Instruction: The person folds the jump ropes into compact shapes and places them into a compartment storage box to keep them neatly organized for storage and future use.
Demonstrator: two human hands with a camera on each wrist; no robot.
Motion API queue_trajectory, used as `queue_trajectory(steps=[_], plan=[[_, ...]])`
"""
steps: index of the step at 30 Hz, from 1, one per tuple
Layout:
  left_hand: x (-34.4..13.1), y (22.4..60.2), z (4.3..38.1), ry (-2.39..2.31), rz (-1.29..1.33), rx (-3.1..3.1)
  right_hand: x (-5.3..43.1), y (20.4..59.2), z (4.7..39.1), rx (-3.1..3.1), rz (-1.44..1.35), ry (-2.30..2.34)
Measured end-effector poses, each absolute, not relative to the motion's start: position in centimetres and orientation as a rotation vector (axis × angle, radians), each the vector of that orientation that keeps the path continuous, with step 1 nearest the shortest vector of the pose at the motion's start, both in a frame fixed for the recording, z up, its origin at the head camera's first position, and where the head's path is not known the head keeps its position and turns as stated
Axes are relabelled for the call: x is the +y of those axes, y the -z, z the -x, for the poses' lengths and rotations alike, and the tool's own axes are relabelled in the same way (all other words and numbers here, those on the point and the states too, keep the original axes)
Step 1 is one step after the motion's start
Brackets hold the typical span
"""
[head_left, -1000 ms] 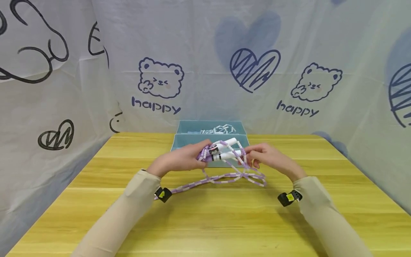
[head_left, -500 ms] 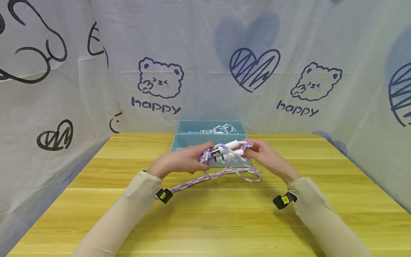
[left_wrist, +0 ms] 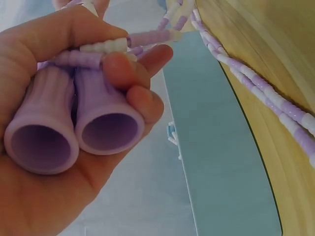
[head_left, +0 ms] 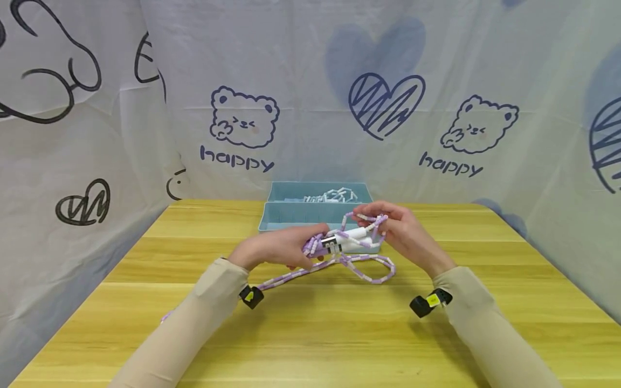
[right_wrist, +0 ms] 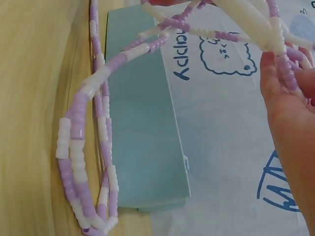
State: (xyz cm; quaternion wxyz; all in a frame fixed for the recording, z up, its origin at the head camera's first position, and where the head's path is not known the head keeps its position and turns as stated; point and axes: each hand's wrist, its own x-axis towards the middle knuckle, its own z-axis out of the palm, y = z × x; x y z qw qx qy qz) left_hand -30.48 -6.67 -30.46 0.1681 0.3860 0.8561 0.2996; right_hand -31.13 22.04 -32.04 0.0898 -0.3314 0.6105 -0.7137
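Observation:
My left hand (head_left: 278, 248) grips both handles (head_left: 353, 236) of a beaded jump rope side by side. They are purple at the base and white toward the tips. In the left wrist view, their hollow purple ends (left_wrist: 42, 110) poke out of the palm, with beaded strands wrapped under the fingers. My right hand (head_left: 407, 231), just beyond the white tips, pinches a looped strand (right_wrist: 285, 71) of purple and white beads. Below the handles, another loop of the rope (head_left: 385, 279) hangs low over the table, and a doubled length runs left under my left forearm.
Behind the hands stands a light blue box (head_left: 286, 215) with a divider. A pale blue and white beaded rope (head_left: 335, 195) lies in its rear compartment. The wooden table (head_left: 330, 334) ends at a printed curtain (head_left: 310, 134) at the back.
My right hand has come in to the strands and raised a loop near the handle tips. The left hand and handles have shifted slightly right and down. The low loop has changed shape.

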Motion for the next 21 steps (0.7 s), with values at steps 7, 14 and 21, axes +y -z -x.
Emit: queue_trajectory(steps=[7, 14, 21], plan=[[-6.5, 30.7, 30.6, -0.710, -1.122, 2.534, 22.2, 31.5, 31.1, 1.733, 0.925, 2.186], [-6.0, 31.0, 30.5, -0.574, -1.213, 2.599, 21.5, 31.4, 30.8, 2.332, 0.830, 1.767], [-5.7, 31.2, 30.2, -0.613, -1.264, 2.552, 20.7, 31.4, 30.3, 2.459, 1.062, 1.388]])
